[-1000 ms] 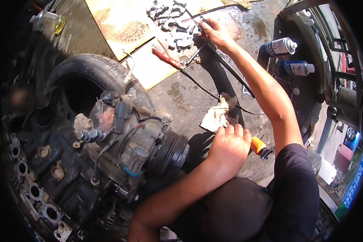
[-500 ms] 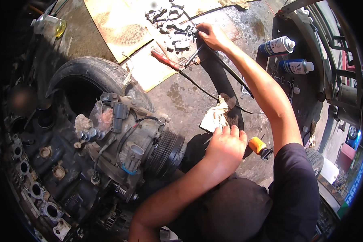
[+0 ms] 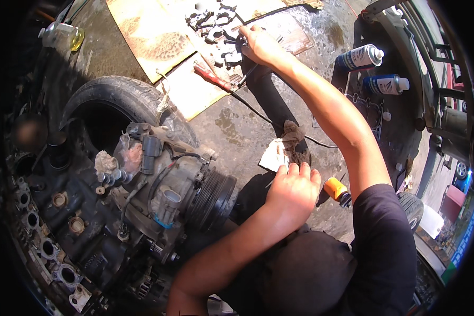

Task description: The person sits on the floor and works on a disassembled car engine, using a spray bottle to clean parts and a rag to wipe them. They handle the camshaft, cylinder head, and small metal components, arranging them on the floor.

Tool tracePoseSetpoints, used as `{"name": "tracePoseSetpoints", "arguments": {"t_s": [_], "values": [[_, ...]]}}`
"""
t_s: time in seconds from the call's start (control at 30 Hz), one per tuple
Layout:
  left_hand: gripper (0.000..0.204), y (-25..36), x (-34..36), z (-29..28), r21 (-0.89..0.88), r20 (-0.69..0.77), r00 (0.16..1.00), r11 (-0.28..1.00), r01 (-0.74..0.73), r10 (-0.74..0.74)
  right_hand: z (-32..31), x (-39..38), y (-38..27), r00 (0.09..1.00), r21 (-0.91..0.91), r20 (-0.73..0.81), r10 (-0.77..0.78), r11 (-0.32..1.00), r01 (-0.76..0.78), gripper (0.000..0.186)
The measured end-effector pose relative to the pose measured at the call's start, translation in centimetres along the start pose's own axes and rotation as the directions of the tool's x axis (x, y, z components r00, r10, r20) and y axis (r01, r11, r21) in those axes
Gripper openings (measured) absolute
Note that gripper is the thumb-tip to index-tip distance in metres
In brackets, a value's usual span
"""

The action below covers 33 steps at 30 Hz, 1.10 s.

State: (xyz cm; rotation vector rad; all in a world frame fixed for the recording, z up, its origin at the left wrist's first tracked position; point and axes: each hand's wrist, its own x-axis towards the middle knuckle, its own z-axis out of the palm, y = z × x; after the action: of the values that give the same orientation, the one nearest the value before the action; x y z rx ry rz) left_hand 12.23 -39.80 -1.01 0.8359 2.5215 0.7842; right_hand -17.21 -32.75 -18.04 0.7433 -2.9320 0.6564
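Note:
My right hand (image 3: 260, 47) reaches among small black metal parts (image 3: 218, 21) at the top, its fingers closed on something dark I cannot make out. Nearby lie a red-handled tool (image 3: 212, 75) with a black cable and pale cardboard (image 3: 147, 31). My left hand (image 3: 292, 189) is closed, fingers curled over, contents hidden, beside a dirty rag (image 3: 279, 155) and a yellow-and-black object (image 3: 334, 188).
An engine (image 3: 79, 242) with a pulley (image 3: 210, 197) fills the lower left, before a tire (image 3: 97, 92). An oil jug (image 3: 60, 37) stands upper left. Two spray cans (image 3: 361, 57) and a dark gasket (image 3: 371, 118) are at right, beside a metal frame (image 3: 442, 89).
My right hand has moved left across the black parts, with the forearm following. My left hand has shifted slightly left and stays curled.

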Motion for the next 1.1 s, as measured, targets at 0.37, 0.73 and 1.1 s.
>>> {"name": "tracePoseSetpoints", "arguments": {"t_s": [0.37, 0.73, 1.1], "values": [[0.04, -0.2, 0.0, 0.1, -0.011, -0.027, 1.0, 1.0, -0.013, 0.012, -1.0, -0.1, 1.1, 0.999, 0.072, 0.012, -0.05, 0.996, 0.049, 0.023], [0.042, -0.3, 0.2, -0.5, 0.008, -0.006, 0.999, 0.999, -0.032, 0.032, 0.6, -1.1, -2.0, 0.931, 0.582, -0.067, 0.358, 0.772, -0.256, 0.021], [0.042, 0.1, 0.1, -0.2, -0.01, -0.018, 0.999, 1.0, -0.026, 0.026, -2.0, -0.8, 1.3, 0.991, 0.187, 0.013, 0.131, 0.974, -0.131, 0.031]]}}
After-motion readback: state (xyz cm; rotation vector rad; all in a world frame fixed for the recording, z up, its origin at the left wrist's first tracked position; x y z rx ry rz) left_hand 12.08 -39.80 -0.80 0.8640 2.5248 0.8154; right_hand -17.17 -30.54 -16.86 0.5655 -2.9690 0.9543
